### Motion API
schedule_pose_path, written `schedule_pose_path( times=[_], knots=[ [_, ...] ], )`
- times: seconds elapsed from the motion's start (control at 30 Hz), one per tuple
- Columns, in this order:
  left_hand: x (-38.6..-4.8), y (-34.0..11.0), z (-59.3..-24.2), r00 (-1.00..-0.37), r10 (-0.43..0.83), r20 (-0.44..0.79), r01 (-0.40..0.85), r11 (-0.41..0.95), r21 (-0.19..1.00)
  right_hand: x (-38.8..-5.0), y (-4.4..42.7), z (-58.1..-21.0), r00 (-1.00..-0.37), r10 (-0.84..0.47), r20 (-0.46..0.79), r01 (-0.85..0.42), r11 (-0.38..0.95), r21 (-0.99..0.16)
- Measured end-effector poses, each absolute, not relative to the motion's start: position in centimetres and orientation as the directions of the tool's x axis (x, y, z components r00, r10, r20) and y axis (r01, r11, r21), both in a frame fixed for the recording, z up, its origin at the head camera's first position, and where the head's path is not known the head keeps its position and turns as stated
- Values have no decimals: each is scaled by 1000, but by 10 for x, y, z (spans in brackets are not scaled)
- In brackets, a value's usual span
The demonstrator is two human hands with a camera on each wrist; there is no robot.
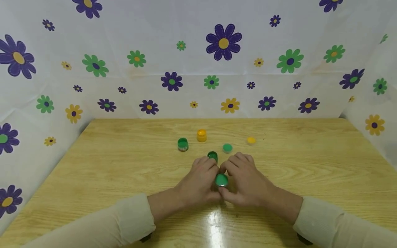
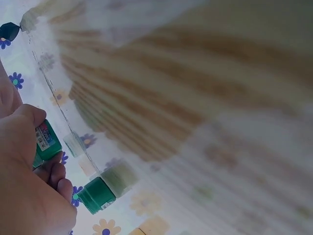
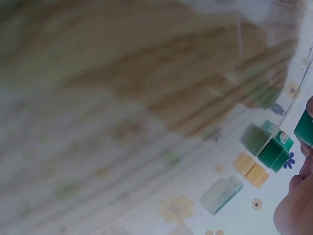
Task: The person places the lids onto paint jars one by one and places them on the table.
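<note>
Green, glossy and small, a cylindrical labelled jar [image 2: 50, 143] is held close to the person, low over the pale wood-grain table [image 1: 130, 165]. It is pinched narrowly from both sides, between thumb and curled fingers of the left hand [image 1: 198, 181] and likewise of the right hand [image 1: 251, 181]. The smooth, lighter green round top [image 1: 221, 179] is left bare between the hands and turned up; such a two-sided hold probably serves to steady the body while the top is worked. Whether that top is loose or fixed cannot be told.

Just beyond the left fingers, an open dark green round jar [image 1: 212, 155] is partly hidden; whether it is touched cannot be told. Farther out, another open green cylindrical jar [image 1: 183, 145] and a squat orange-yellow jar [image 1: 201, 135] are stood upright, perhaps so that nothing spills. To their right, a flat light-green round lid [image 1: 227, 148] and a flat yellow round lid [image 1: 251, 140] are laid apart, seemingly kept out of the hands' way. Behind everything, a white flower-printed cloth [image 1: 149, 27] is hung.
</note>
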State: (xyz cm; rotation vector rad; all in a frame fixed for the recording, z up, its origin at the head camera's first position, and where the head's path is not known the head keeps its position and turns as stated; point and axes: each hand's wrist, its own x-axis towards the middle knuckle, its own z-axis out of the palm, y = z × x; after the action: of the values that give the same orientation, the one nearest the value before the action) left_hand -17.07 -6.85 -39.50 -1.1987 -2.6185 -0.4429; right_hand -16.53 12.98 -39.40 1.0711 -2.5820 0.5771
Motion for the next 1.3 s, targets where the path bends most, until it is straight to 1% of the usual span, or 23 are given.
schedule_pose_path(
  times=[0.27,0.5,1.03,1.3],
  knots=[
    [-172,-67,-394,-644,694,324,762,622,181,-166,131,-393,-663,-615,427,-738,634,-231],
    [-173,-67,-393,-640,688,341,760,631,155,-167,131,-393,-650,-611,451,-743,637,-208],
    [-173,-67,-392,-641,684,348,759,632,157,-166,130,-393,-689,-582,432,-704,678,-209],
    [-173,-66,-393,-614,704,357,775,623,105,-165,129,-395,-678,-594,434,-712,677,-185]
  ],
)
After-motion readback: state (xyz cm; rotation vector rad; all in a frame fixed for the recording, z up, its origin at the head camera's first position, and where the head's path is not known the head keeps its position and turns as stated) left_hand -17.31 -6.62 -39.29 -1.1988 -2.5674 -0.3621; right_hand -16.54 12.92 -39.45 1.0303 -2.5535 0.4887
